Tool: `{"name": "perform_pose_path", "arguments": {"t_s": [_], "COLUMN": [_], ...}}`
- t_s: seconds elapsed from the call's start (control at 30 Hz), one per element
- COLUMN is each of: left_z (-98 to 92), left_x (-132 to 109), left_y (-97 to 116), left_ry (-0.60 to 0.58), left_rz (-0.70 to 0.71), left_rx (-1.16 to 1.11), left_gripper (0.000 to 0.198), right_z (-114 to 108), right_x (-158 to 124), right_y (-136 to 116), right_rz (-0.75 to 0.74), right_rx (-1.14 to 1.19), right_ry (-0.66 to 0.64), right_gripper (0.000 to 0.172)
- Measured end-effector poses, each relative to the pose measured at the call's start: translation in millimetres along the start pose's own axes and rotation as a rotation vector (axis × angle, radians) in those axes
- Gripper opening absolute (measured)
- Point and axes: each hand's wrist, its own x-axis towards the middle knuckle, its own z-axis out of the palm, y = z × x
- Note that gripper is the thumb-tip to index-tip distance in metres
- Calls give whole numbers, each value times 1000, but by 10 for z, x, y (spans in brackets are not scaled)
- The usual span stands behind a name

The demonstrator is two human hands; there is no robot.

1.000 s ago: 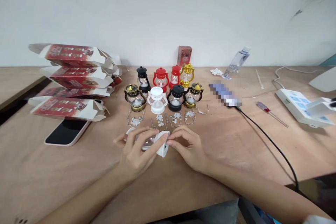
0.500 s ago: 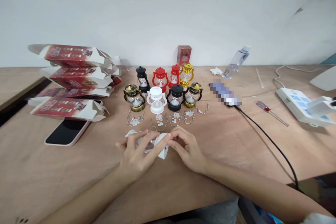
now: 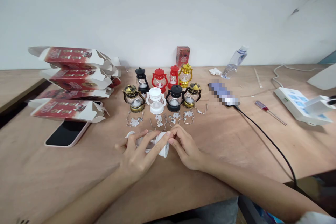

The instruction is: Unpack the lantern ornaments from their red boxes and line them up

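A small white lantern (image 3: 164, 149) with a clear middle lies on its side near the front of the table. My left hand (image 3: 138, 152) is closed around it, its fingers laid over the clear part and the index fingertip on the base. At the base's rim, the thumb and bent fingers of my right hand (image 3: 187, 148) pinch together. Whether a small part is between these fingertips is hidden. Just beyond my hands lie bent wire handles (image 3: 189, 122) with small white pieces (image 3: 135, 122) and round metal discs.
Several finished-looking lanterns (image 3: 155, 104) stand in two rows behind. Opened red boxes (image 3: 67, 106) are stacked left, above a phone (image 3: 65, 133). Rightward are a pixelated device (image 3: 223, 94) on a black cable (image 3: 265, 140), a screwdriver (image 3: 270, 112), a power strip (image 3: 301, 106) and a bottle (image 3: 235, 61).
The lantern's base has turned slightly and shifted a little to the right between my hands. Both hands keep nearly the same place. The view has moved slightly.
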Motion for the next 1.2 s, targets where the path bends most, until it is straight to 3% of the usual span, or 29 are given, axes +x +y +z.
{"name": "perform_pose_path", "arguments": {"t_s": [0.17,0.3,0.4,0.53,0.67,0.8,0.9,1.07,1.2], "left_z": [-13,-23,-19,-10,-15,-10,8,26,25], "left_x": [30,60,53,28,29,31,20,8,10], "left_y": [-66,-117,-131,-138,-135,-119,-106,-88,-71], "left_ry": [-15,-52,-52,-87,-97,-91,-75,-90,-82], "left_rz": [-23,-70,-95,-148,-158,-159,-160,-148,-119], "left_rx": [35,56,32,-51,-100,-98,-102,-108,-112], "left_gripper": [47,48,48,49,47,41,39,38,34], "right_z": [-23,-219,-516,-923,-1079,-958,-729,-253,-47], "right_x": [7,84,171,242,236,212,186,101,46], "right_y": [10,130,356,737,946,816,541,84,-58], "right_rz": [-54,-23,123,425,568,526,361,-49,-171], "right_rx": [-27,-119,-212,-382,-439,-483,-470,-295,-187], "right_ry": [19,142,314,554,545,516,476,131,66], "right_gripper": [21,19,21,22,20,22,21,9,8]}}
